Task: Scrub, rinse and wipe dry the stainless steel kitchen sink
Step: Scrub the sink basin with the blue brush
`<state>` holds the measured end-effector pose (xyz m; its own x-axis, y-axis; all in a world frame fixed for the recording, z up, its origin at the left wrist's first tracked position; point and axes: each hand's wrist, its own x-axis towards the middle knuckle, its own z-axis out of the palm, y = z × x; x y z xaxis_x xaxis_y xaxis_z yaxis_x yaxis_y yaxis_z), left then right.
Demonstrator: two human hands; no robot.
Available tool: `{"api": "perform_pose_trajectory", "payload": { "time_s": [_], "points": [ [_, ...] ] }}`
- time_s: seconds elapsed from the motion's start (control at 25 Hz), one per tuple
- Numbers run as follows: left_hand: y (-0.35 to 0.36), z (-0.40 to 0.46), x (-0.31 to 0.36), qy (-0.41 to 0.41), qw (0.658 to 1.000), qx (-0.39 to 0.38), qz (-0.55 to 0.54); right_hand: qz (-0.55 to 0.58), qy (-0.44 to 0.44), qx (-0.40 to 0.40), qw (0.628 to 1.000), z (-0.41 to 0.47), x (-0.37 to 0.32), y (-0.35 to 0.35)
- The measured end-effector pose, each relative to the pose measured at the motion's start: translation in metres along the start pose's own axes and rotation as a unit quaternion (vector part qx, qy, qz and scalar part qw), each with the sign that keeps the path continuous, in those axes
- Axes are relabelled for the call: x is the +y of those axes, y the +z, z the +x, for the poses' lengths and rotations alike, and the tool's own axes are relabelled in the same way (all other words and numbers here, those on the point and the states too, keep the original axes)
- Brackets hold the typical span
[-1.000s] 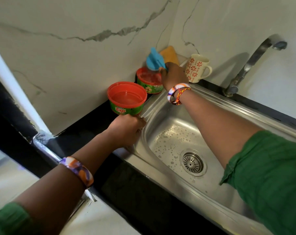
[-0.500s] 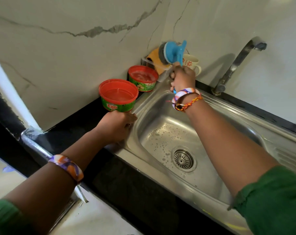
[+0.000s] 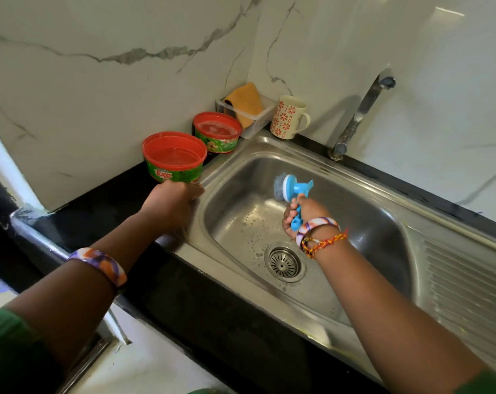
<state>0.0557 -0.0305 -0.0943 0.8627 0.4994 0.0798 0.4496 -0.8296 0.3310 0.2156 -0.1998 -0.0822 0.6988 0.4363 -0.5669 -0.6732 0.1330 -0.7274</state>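
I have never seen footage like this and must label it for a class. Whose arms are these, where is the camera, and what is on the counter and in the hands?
There is no machine here: the arms belong to a person, and the single camera sits on that person's head, looking forward and down. The right hand grips a blue scrubbing brush over the stainless steel sink, whose basin shows water droplets near the drain. The left hand rests at the sink's left edge, beside a red tub marked Exo; whether it grips anything cannot be told. Behind stand a second red tub, a clear tray with an orange cloth, a flowered mug and the tap.
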Motion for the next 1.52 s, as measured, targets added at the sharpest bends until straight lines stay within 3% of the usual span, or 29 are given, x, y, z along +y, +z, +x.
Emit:
{"api": "perform_pose_trajectory", "payload": {
  "time_s": [0.2, 0.4, 0.56, 0.72, 0.84, 0.96, 1.04, 1.12, 1.2, 1.28, 1.32, 1.4, 1.52],
  "points": [
    [0.015, 0.001, 0.018, -0.03, 0.999, -0.024, 0.035, 0.026, 0.02, 0.029, 0.999, 0.001, -0.001, -0.029],
    [-0.001, 0.036, 0.047, 0.042, 0.995, -0.065, 0.064, 0.059, -0.044, 0.069, 0.995, 0.021, -0.027, 0.0],
    [-0.01, 0.091, 0.056, 0.034, 0.986, -0.085, 0.143, -0.133, -0.167, 0.112, 0.97, 0.078, -0.041, 0.056],
    [0.005, 0.118, 0.049, 0.05, 0.971, -0.12, 0.201, -0.336, -0.207, 0.09, 0.915, 0.132, -0.041, 0.082],
    [0.006, 0.126, 0.048, 0.078, 0.969, -0.117, 0.204, -0.404, -0.234, 0.242, 0.85, 0.135, -0.058, 0.049],
    [0.005, 0.128, 0.048, 0.098, 0.965, -0.098, 0.223, -0.312, -0.231, 0.428, 0.816, 0.105, -0.063, -0.008],
    [0.006, 0.131, 0.048, 0.097, 0.964, -0.09, 0.231, -0.216, -0.221, 0.488, 0.816, 0.104, -0.063, -0.022],
    [0.009, 0.135, 0.048, 0.112, 0.954, -0.09, 0.262, -0.212, -0.219, 0.438, 0.846, 0.119, -0.059, 0.008],
    [0.014, 0.133, 0.049, 0.127, 0.945, -0.095, 0.286, -0.315, -0.237, 0.32, 0.862, 0.138, -0.044, 0.056],
    [0.016, 0.133, 0.049, 0.133, 0.94, -0.094, 0.298, -0.402, -0.274, 0.186, 0.854, 0.144, -0.022, 0.096],
    [0.017, 0.132, 0.048, 0.134, 0.939, -0.094, 0.302, -0.435, -0.284, 0.161, 0.839, 0.144, -0.018, 0.099],
    [0.017, 0.132, 0.047, 0.141, 0.937, -0.093, 0.307, -0.44, -0.282, 0.213, 0.826, 0.132, -0.029, 0.069],
    [0.016, 0.129, 0.047, 0.15, 0.928, -0.1, 0.325, -0.306, -0.245, 0.411, 0.823, 0.101, -0.061, -0.026]
  ]
}}
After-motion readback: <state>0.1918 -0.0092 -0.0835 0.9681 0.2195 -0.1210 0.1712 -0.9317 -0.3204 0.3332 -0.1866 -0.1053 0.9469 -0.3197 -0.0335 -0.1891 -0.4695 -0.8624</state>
